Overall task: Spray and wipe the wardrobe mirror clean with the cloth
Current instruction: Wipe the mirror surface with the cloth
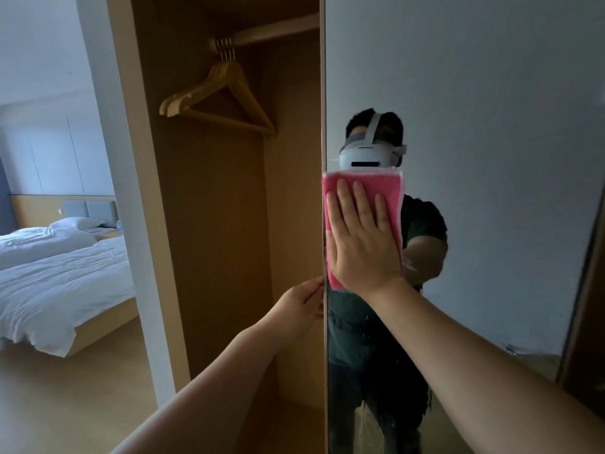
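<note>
The wardrobe mirror [491, 126] fills the right half of the view, on a door standing open. A pink cloth [389, 188] lies flat against the glass near the mirror's left edge. My right hand [361, 237] presses on the cloth with fingers spread, palm flat. My left hand [302, 304] grips the mirror door's left edge [324, 93] just below the cloth, fingers curled around it. No spray bottle is in view. The mirror shows a person's reflection with a white headset.
Left of the door the open wardrobe [212, 224] holds several wooden hangers [222, 96] on a rail. Further left, a bed [62, 273] with white bedding stands on a wooden floor. A dark door frame [586, 290] borders the mirror's right side.
</note>
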The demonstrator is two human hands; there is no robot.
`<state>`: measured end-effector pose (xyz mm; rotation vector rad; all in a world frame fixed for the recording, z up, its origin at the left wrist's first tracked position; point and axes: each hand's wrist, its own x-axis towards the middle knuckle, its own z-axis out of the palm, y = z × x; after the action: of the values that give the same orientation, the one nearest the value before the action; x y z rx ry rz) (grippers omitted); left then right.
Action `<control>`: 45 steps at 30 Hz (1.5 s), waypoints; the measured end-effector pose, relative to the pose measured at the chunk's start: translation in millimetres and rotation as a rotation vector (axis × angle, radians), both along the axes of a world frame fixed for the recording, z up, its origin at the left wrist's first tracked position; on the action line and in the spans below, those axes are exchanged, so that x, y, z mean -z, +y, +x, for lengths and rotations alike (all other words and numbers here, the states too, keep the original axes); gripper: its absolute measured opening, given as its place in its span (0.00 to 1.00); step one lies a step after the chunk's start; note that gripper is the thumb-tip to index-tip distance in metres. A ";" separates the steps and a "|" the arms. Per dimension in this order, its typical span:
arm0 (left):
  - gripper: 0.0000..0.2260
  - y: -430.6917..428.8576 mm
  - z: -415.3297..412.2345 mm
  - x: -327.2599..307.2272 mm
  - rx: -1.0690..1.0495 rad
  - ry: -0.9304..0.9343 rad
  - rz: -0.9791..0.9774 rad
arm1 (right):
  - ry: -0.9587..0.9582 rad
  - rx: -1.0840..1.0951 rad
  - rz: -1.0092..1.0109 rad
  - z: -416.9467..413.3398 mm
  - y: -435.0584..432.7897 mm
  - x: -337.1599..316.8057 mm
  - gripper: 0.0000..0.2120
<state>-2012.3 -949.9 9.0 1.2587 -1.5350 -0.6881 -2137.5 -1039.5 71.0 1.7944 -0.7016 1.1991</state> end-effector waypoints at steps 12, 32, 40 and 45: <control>0.11 -1.6 4.8 2.8 0.084 0.104 0.007 | 0.102 0.031 0.074 -6.3 -2.3 92.7 0.32; 0.11 -9.2 2.6 3.7 -0.016 0.039 -0.017 | 0.262 -0.015 0.033 -38.6 -8.3 56.4 0.29; 0.09 -18.5 0.4 4.7 -0.089 0.082 -0.003 | 0.244 -0.001 -0.014 -57.3 -9.5 -17.5 0.27; 0.09 -20.4 2.0 4.8 -0.095 0.063 0.002 | 0.213 0.040 -0.018 -62.8 -12.8 -44.8 0.27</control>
<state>-2010.3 -970.3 4.1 1.2911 -1.4143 -0.6617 -2200.3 -1052.3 115.9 1.8512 -0.5982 0.9675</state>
